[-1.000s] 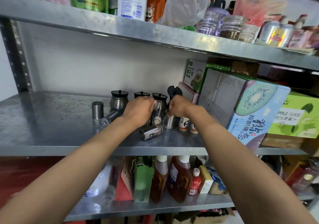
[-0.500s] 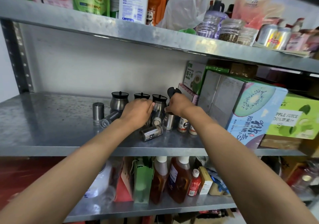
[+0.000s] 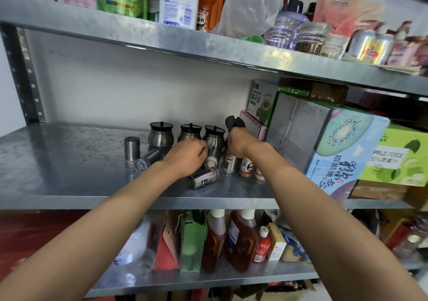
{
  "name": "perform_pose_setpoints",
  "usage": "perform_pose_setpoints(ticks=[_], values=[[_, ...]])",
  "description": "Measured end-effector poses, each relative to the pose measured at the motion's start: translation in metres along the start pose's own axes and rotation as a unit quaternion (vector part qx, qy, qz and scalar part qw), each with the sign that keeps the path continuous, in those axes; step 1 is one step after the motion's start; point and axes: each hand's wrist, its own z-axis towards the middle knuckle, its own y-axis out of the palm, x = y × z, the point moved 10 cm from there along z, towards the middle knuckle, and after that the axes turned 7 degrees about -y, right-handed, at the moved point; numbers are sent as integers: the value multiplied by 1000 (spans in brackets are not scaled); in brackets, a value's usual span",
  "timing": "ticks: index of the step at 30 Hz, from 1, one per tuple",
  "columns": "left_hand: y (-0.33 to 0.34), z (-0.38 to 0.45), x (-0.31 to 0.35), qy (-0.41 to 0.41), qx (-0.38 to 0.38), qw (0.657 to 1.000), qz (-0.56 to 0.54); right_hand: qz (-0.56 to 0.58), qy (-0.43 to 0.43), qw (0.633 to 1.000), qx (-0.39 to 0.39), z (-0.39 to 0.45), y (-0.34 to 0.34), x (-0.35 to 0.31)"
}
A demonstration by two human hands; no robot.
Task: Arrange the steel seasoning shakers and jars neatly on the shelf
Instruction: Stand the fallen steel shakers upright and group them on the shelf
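Note:
On the middle steel shelf (image 3: 69, 184), three steel jars with black lids (image 3: 161, 135) (image 3: 190, 132) (image 3: 215, 136) stand in a row at the back. One steel shaker (image 3: 132, 148) stands upright at the left. Another shaker (image 3: 148, 159) lies beside it, and a third (image 3: 205, 178) lies near the front. My left hand (image 3: 185, 157) is curled over a lying shaker (image 3: 212, 161); only its cap end shows. My right hand (image 3: 240, 143) grips a fourth jar, whose black lid (image 3: 234, 123) stands flipped up behind my fingers. An upright shaker (image 3: 230, 165) stands below that hand.
Two small labelled bottles (image 3: 246, 167) stand right of the shakers. Cardboard drink boxes (image 3: 335, 147) fill the shelf's right half. The upper shelf (image 3: 162, 38) hangs low overhead with bottles and jars. Sauce bottles (image 3: 240, 238) stand on the shelf below. A white wall closes the back.
Both hands stay at the cluster of jars, hardly shifted. My right hand has settled slightly lower under the flipped lid. The view has tilted a little.

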Motion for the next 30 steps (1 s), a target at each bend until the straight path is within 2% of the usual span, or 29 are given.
perform_pose_setpoints(ticks=[10,14,19,25,30], values=[[17,-5,0,-3,-88,994,-57,10,9,1000,4,-1,1,4],[22,-16,2,7,-119,992,-41,36,12,999,28,-4,-1,5],[18,-26,-4,6,-111,994,-26,20,11,996,90,-15,-18,2],[21,-40,-10,-12,-136,990,45,25,7,995,95,-26,-24,-2],[12,-44,-8,-11,-82,993,89,27,4,996,89,-35,-26,-4]])
